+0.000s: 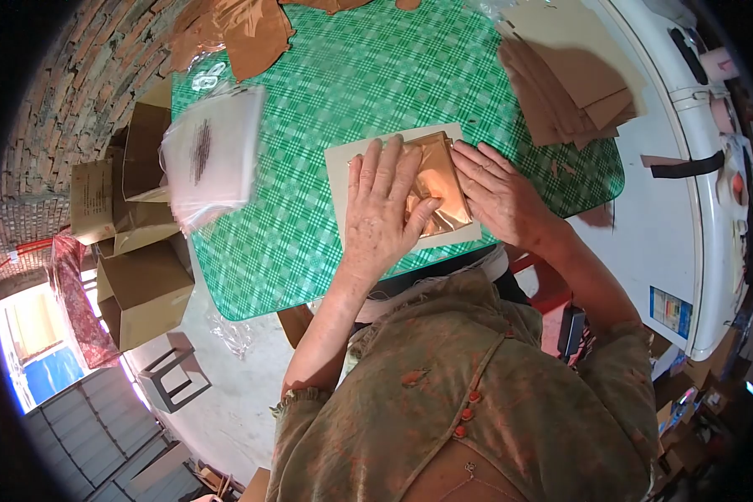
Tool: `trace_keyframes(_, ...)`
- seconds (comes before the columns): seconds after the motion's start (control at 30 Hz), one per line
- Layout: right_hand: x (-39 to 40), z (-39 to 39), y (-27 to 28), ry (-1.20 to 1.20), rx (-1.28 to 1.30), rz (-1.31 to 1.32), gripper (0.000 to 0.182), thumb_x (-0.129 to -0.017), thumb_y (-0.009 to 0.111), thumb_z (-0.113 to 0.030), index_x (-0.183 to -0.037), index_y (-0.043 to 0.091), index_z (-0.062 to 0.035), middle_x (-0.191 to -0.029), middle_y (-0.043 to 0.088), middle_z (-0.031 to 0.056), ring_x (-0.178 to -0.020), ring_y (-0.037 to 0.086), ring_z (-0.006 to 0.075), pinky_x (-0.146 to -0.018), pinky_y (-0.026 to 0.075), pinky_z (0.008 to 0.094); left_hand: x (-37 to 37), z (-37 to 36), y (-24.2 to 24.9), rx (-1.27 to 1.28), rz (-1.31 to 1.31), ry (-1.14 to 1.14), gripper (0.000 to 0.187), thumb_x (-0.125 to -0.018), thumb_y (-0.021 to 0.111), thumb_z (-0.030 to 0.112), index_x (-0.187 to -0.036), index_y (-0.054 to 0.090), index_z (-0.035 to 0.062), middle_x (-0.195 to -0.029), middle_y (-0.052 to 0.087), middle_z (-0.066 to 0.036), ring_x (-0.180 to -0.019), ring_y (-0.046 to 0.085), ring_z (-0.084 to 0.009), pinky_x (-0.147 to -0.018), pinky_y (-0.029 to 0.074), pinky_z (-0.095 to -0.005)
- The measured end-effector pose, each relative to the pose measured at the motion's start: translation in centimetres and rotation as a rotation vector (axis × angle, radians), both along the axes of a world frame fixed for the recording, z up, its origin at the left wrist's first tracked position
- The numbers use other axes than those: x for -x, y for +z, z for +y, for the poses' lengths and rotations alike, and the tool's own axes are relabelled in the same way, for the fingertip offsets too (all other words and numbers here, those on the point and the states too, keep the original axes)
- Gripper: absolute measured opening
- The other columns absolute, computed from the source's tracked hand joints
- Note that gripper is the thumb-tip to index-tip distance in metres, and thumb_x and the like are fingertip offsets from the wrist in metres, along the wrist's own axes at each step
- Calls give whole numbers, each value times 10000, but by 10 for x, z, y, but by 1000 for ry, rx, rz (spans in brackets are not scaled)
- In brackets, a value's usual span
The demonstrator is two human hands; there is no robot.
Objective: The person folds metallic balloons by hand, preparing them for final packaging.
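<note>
On the near side of the table lies a shiny copper-coloured packet (445, 186), wrapped or covered in glossy film; its exact kind I cannot make out. Beneath it is a pale beige card sheet (336, 164), whose borders stick out around the packet. My left hand (382, 205) rests flat across the packet's left part, fingers straight and thumb spread out over the copper surface. Along the right edge lies my right hand (500, 199), its fingers stretched out and touching the packet's side. Neither hand grips anything.
A green checked cloth (368, 67) covers the table. Clear plastic bags (226, 159) are stacked at left, beside open cardboard boxes (146, 280). Brown card sheets (573, 71) lie at the back right, and brown sheet-like pieces (255, 38) at the back left. A grey stool (176, 376) stands on the floor.
</note>
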State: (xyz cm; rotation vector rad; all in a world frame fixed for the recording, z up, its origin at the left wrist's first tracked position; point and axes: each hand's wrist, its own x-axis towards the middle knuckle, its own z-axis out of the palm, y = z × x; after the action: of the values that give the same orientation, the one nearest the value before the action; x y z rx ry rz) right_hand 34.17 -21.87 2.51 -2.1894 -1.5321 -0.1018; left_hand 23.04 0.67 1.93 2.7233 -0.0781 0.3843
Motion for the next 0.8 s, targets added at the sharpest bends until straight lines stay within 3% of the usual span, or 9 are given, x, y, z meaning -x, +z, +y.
trace_keyframes(0.13,-5,2,-3,44,18,-71,441,-916,675,-117,-1316,669,69,-1523,574,200,-1513,457,322,-1284,307,498,0,1,1,2,-3,-13,713,-1030,601,564,-1589,512,129,-1664,427,-178,-1557,353,-419,-1285,234,-599)
trace_keyframes(0.33,-11,7,-5,90,0,-67,361,-898,682,-119,-1206,714,66,-1492,596,192,-1509,462,325,-1283,313,504,0,1,3,11,-13,-32,690,-1002,666,519,-1541,555,103,-1642,436,-180,-1552,353,-413,-1277,225,-622)
trace_keyframes(0.8,-15,12,-7,74,-41,-55,421,-844,701,-41,-1256,700,42,-1477,598,188,-1484,487,321,-1271,349,490,0,4,3,15,16,-53,712,-1018,613,578,-1582,528,153,-1679,402,-179,-1571,316,-424,-1288,194,-611)
